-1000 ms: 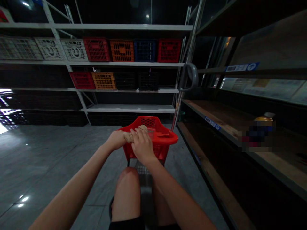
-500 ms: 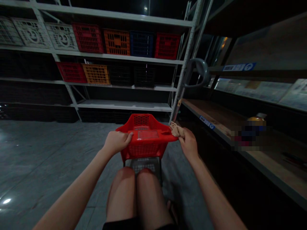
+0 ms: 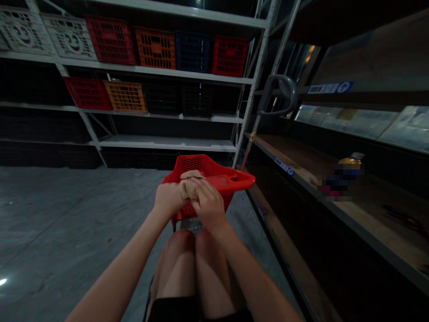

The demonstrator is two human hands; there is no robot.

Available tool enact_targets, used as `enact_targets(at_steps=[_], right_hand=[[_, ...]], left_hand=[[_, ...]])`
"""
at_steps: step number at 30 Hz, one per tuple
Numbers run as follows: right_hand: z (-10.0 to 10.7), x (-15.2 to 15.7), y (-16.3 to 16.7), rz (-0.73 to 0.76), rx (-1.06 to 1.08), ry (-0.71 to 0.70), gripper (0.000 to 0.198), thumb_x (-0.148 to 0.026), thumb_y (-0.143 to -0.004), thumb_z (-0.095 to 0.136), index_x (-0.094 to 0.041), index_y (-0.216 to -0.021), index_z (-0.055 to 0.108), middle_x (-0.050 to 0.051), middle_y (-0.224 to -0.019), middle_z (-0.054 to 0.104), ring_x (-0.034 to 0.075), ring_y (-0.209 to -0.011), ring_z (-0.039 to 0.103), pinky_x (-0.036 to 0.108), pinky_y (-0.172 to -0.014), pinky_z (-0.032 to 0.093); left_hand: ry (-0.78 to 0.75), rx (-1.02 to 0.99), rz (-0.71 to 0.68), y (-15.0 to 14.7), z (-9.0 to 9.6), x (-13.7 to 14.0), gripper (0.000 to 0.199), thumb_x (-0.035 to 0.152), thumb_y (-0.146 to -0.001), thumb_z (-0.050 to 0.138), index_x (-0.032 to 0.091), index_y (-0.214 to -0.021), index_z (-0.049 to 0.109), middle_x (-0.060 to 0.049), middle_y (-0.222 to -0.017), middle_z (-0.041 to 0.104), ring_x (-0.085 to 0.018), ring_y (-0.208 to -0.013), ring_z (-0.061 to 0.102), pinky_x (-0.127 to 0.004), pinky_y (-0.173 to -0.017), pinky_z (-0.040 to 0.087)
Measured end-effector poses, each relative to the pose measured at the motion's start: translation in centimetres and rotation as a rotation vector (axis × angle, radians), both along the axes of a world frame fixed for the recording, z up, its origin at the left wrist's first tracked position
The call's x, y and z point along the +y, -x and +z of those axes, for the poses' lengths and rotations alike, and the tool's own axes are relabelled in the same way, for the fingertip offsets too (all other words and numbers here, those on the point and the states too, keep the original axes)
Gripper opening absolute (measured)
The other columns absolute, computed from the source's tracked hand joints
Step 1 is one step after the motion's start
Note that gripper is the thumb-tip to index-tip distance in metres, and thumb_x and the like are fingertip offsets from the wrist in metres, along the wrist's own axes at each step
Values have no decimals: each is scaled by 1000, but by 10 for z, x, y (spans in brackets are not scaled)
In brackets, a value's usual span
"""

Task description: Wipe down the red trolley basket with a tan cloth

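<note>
A red plastic shopping cart [image 3: 243, 180] stands right before my knees, its handle bar toward me. My left hand [image 3: 168, 199] is closed round the left end of the handle. In my right hand [image 3: 210, 205] is a beige cloth [image 3: 188, 188], pressed on the handle close beside my left hand. The fingers of the right hand are bent over the cloth and hide part of it. Both hands cover the left half of the handle, while its right end shows bare.
Ahead stands a white metal rack [image 3: 157, 70] with red, orange, blue and white crates. At my right runs a wooden shelf [image 3: 301, 165] bearing a bottle [image 3: 351, 161]. A grey looped handle [image 3: 279, 94] rises at the rack's corner. Grey floor [image 3: 67, 223] lies to the left.
My right hand has moved left with the cloth, from the handle's right end to beside my left hand. The left hand stays on the handle; the cart has turned slightly.
</note>
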State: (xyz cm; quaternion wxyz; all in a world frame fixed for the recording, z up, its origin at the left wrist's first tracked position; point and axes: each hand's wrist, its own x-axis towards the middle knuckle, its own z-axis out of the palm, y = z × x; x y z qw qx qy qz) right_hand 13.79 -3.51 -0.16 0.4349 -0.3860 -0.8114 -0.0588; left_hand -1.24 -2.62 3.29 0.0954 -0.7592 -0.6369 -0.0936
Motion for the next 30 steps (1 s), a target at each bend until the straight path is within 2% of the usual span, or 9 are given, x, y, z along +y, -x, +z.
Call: enact_targets(at_steps=[4,8,11,14,17,20,24,27,30], right_hand=[[-20,4,-67,-15,4,-74,37,-24,-98,57,-27,-133,69,5,-136,70,23,-131,62,46,-117,46],[-29,29,-153,-192,166,-109,29,-30,-93,59,-21,-114,77,11,-122,76,27,-122,67,49,-113,48],[-20,59,-196,-325,269,42,35,-38,-82,62,-15,-104,78,15,-112,77,31,-111,70,48,-103,52],[-14,81,-212,-470,435,293,40,-46,-76,57,-13,-87,76,14,-86,77,30,-86,71,41,-80,55],[-24,77,-202,-518,659,398,47,-53,-77,53,-12,-83,73,14,-81,76,29,-80,69,38,-72,53],[-44,47,-170,-567,757,262,51,-57,-81,54,-12,-94,74,16,-92,78,31,-90,69,40,-79,53],[-53,0,-110,-439,404,6,38,-40,-88,58,-16,-113,73,16,-118,74,32,-117,63,48,-102,50],[-36,-13,-72,-377,98,-35,29,-28,-90,59,-16,-113,73,18,-119,71,33,-118,61,51,-104,49],[-13,0,-62,-316,-97,-35,22,-26,-89,61,-16,-104,74,17,-109,73,34,-111,63,51,-103,50]], left_hand=[[-60,-17,52,0,-4,-1,72,44,-101,17,12,-86,80,-21,-84,77,-39,-82,75,-40,-65,50],[-103,-53,66,-2,-6,1,73,45,-101,18,11,-84,81,-21,-80,77,-38,-83,75,-39,-65,48],[-122,-67,59,-5,-7,2,73,46,-100,19,11,-83,81,-21,-79,76,-38,-81,75,-38,-63,47],[-142,-62,65,-7,-7,2,71,45,-100,20,12,-83,81,-21,-80,77,-38,-81,75,-38,-62,46],[-157,-55,85,-8,-8,1,70,42,-100,20,13,-83,82,-20,-79,77,-38,-81,76,-38,-62,47],[-163,-54,112,-9,-9,1,70,40,-101,20,13,-82,82,-20,-78,77,-37,-80,76,-38,-61,47],[-178,-63,118,-12,-10,-1,69,39,-102,21,12,-82,82,-20,-77,77,-35,-79,77,-38,-63,49],[-186,-72,121,-19,-11,-2,69,39,-102,22,11,-81,81,-20,-76,77,-34,-79,77,-38,-64,49],[-188,-81,123,-27,-12,-2,68,39,-103,23,11,-80,81,-20,-76,76,-35,-78,76,-39,-64,50]])
